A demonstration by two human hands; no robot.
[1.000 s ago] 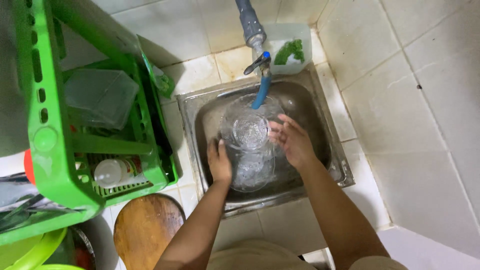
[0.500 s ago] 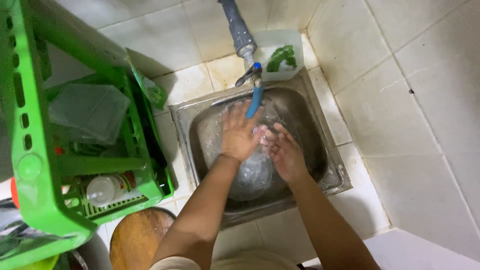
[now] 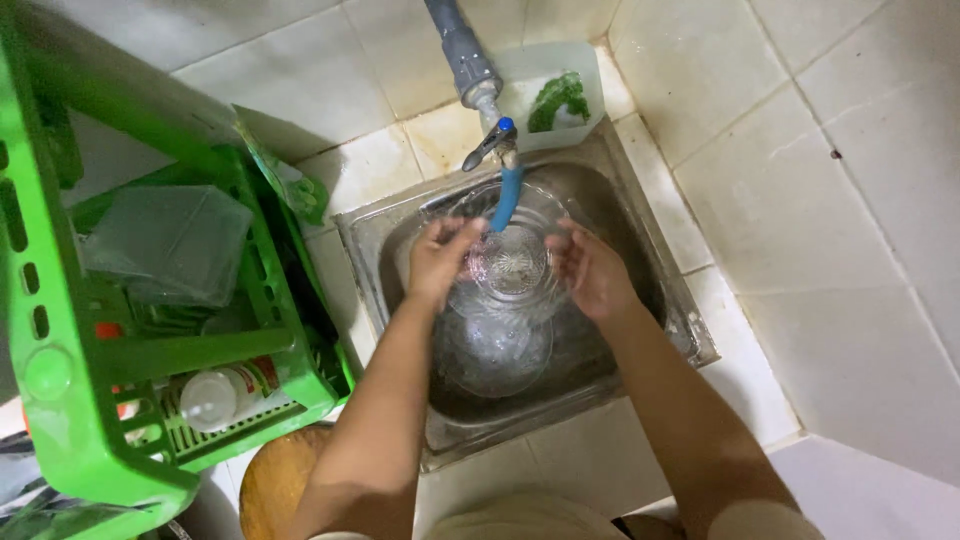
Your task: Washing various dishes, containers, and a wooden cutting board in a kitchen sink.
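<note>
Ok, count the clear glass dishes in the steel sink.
2: one clear glass dish held between both hands under the tap, another lying below it in the sink basin. More may be hidden underneath.

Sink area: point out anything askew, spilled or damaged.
Nothing looks broken or spilled. The left hand and right hand hold a clear glass dish level under the blue spout. Another glass dish lies in the steel sink.
</note>
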